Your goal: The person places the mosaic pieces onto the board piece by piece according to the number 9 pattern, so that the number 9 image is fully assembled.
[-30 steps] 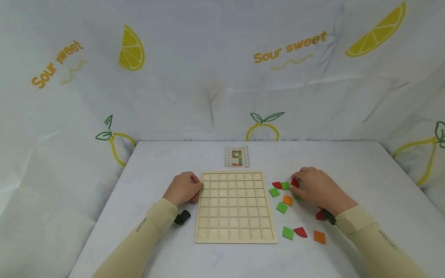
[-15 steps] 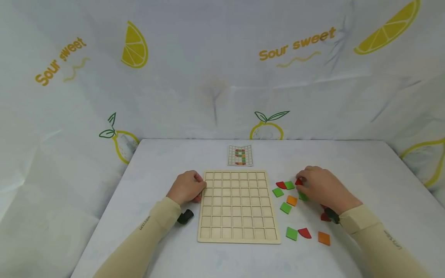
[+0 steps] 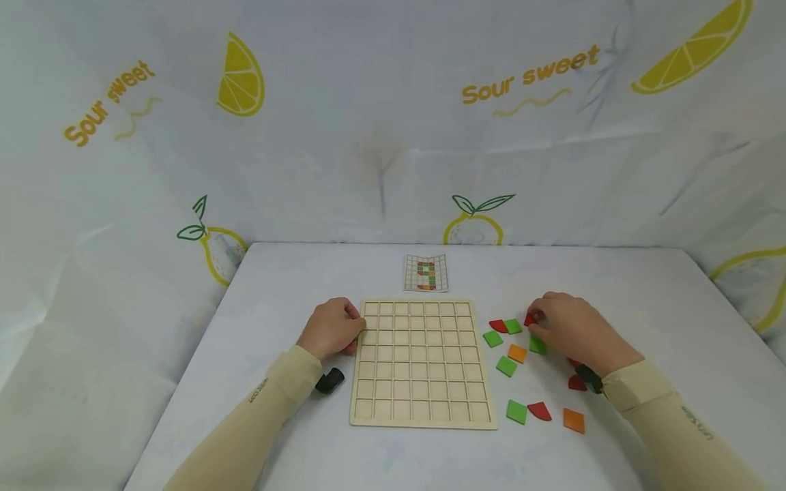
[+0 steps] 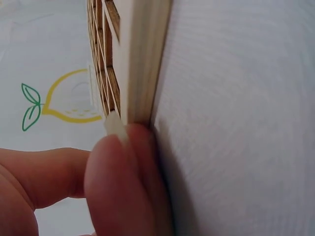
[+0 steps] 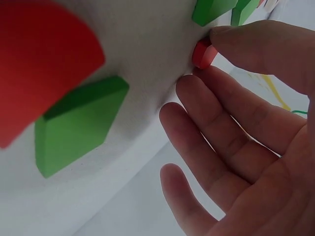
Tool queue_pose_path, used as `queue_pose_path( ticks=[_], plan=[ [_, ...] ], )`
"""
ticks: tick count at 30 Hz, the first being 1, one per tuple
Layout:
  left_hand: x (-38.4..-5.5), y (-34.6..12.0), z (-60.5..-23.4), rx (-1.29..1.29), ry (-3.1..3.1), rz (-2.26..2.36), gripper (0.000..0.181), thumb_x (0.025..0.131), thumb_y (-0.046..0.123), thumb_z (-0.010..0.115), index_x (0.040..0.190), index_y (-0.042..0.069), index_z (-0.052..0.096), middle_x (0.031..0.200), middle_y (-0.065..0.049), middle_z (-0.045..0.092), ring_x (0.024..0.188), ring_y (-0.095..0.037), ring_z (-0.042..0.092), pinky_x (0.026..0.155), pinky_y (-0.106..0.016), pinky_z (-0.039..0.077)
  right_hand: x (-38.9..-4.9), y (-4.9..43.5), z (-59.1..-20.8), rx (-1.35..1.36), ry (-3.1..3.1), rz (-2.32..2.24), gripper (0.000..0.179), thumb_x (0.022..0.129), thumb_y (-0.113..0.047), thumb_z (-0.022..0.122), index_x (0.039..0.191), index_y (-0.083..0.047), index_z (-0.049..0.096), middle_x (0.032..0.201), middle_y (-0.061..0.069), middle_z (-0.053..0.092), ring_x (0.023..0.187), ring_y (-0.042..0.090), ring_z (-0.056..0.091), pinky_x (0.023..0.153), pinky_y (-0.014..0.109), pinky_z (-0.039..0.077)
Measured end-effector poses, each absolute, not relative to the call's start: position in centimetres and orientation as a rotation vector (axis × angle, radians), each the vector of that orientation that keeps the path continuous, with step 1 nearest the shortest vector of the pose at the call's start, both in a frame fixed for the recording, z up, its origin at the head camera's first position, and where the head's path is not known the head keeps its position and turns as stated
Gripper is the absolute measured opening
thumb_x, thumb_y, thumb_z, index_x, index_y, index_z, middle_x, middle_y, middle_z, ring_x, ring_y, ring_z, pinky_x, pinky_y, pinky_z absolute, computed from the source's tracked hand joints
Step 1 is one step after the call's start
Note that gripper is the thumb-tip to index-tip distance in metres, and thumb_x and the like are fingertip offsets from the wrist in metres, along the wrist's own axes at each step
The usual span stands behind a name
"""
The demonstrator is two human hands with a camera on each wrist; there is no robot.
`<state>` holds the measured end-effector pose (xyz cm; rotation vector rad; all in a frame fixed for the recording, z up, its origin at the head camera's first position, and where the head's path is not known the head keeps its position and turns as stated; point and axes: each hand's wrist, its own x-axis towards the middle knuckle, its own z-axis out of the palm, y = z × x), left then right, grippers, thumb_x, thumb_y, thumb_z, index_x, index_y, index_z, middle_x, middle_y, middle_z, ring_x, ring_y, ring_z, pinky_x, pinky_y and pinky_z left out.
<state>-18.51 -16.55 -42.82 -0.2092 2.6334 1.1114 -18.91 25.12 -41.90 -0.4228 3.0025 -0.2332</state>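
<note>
A pale wooden grid board (image 3: 424, 361) lies flat on the white table, its squares bare. At its left edge my left hand (image 3: 330, 329) grips the rim; in the left wrist view the thumb (image 4: 115, 172) laps over the edge and a finger presses the side. To the right of the board, my right hand (image 3: 571, 331) pinches a red quarter-circle tile (image 5: 203, 54) between thumb and index finger, low over the table. The other right fingers are spread loosely. Close by that hand lie a green square tile (image 3: 537, 346) and another red tile (image 3: 577, 383).
Loose green, orange and red tiles, such as an orange square (image 3: 574, 420), lie scattered right of the board. A small pattern card (image 3: 426, 273) stands behind the board. A white lemon-print cloth (image 3: 344, 136) hangs at the table's back.
The head view has shifted slightly, moving the scene rightward in the picture. Both hands stay nearly in place, the left at the board's edge and the right at the red tile.
</note>
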Motion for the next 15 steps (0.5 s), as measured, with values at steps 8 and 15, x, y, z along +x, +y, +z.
queue_pose_path(
  ticks=[8, 15],
  plan=[
    [-18.39, -16.47, -42.73, -0.197, 2.64, 1.115, 0.011, 0.1, 0.019, 0.066, 0.102, 0.009, 0.067, 0.066, -0.005, 0.07, 0.056, -0.016, 0.07, 0.062, -0.026, 0.052, -19.04, 25.15, -41.84, -0.39, 3.01, -0.236, 0.024, 0.09, -0.018, 0.082, 0.105, 0.0, 0.077, 0.092, 0.007, 0.072, 0.078, 0.021, 0.058, 0.074, 0.044, 0.059],
    [-18.41, -16.44, -42.73, -0.198, 2.64, 1.109, 0.012, 0.1, 0.02, 0.066, 0.102, 0.009, 0.067, 0.067, -0.005, 0.07, 0.056, -0.016, 0.069, 0.061, -0.026, 0.051, -19.34, 24.71, -41.34, -0.356, 3.021, -0.248, 0.023, 0.09, -0.019, 0.08, 0.102, 0.001, 0.076, 0.087, 0.007, 0.069, 0.074, 0.021, 0.056, 0.064, 0.036, 0.052]
  ],
)
